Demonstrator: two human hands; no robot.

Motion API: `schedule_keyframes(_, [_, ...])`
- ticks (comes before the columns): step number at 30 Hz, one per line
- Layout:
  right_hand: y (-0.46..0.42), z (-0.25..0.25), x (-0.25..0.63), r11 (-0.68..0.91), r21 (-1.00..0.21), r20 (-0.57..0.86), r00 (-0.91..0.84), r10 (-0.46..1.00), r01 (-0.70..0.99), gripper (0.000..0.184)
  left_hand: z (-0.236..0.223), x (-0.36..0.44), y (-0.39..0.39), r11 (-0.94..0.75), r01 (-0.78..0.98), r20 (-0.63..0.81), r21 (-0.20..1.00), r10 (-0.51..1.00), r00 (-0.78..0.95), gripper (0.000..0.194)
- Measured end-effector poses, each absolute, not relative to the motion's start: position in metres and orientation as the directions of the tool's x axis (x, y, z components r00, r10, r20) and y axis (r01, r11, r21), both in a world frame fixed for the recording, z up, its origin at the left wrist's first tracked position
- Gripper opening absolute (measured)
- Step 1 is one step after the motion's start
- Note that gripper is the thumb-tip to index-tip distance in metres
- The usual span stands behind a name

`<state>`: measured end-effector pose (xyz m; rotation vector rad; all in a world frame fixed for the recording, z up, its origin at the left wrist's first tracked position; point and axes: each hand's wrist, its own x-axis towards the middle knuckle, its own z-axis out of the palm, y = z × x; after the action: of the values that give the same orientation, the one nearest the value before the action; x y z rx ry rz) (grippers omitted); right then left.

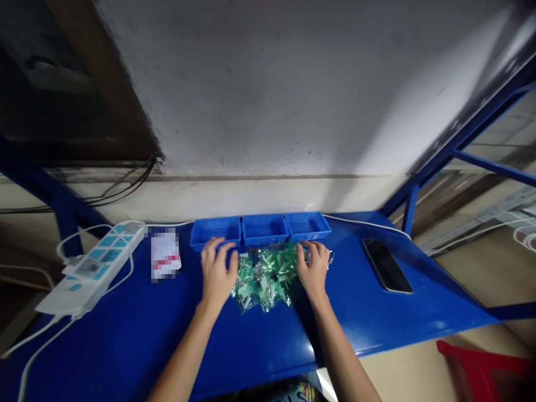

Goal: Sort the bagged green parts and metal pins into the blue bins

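- Left hand [216, 273]: open, fingers spread and thumb extended, at the left edge of the packets; nothing is visibly grasped. Contact with the nearest packet is uncertain.
- Right hand [314, 267]: fingers bent downward over the right edge of the pile; whether they pinch a packet cannot be told.
- Clear packets [268, 276]: heaped between the hands on the blue table [259, 346], showing small pale and green pieces within.
- Blue trays [267, 239]: three in a row, just behind the pile and before the wall [268, 201].
- Periphery: power strip [98, 268] and pixelated white item [164, 251] to the left; dark phone [387, 265] to the right.
- Stage, as judged: hands placed about the heap. Handling a single packet would call for a fingertip pinch on loose film, freed from overlapping neighbours.
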<state>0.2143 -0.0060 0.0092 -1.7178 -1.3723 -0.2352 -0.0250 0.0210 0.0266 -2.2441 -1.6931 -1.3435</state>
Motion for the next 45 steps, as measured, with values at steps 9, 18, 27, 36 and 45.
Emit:
schedule_keyframes(9, [-0.026, -0.014, 0.284, -0.052, -0.419, 0.452, 0.257, 0.854, 0.907, 0.048, 0.008, -0.022, -0.03, -0.323, 0.826, 0.337, 0.462, 0.925, 0.174, 0.037])
schedule_keyframes(18, [-0.072, 0.039, 0.162, 0.152, -0.814, 0.361, 0.283, 0.888, 0.561, 0.025, -0.004, -0.048, -0.025, -0.105, 0.793, 0.173, 0.6, 0.985, -0.001, 0.037])
schedule_keyframes(27, [-0.098, 0.036, 0.106, 0.007, -0.943, -0.018, -0.071, 0.997, 0.333, 0.031, 0.016, -0.051, -0.039, 0.111, 0.891, -0.068, 0.44, 0.994, -0.09, 0.044])
schedule_keyframes(36, [-0.117, 0.01, 0.075, 0.101, -0.927, 0.075, -0.086, 0.993, 0.362, 0.027, 0.01, -0.064, -0.036, 0.067, 0.851, -0.051, 0.521, 0.998, -0.047, 0.025])
schedule_keyframes(45, [-0.112, 0.013, 0.071, 0.11, -0.923, 0.092, -0.065, 0.994, 0.368, 0.03, 0.006, -0.072, -0.054, -0.073, 0.577, 0.073, 0.814, 0.997, 0.023, 0.024])
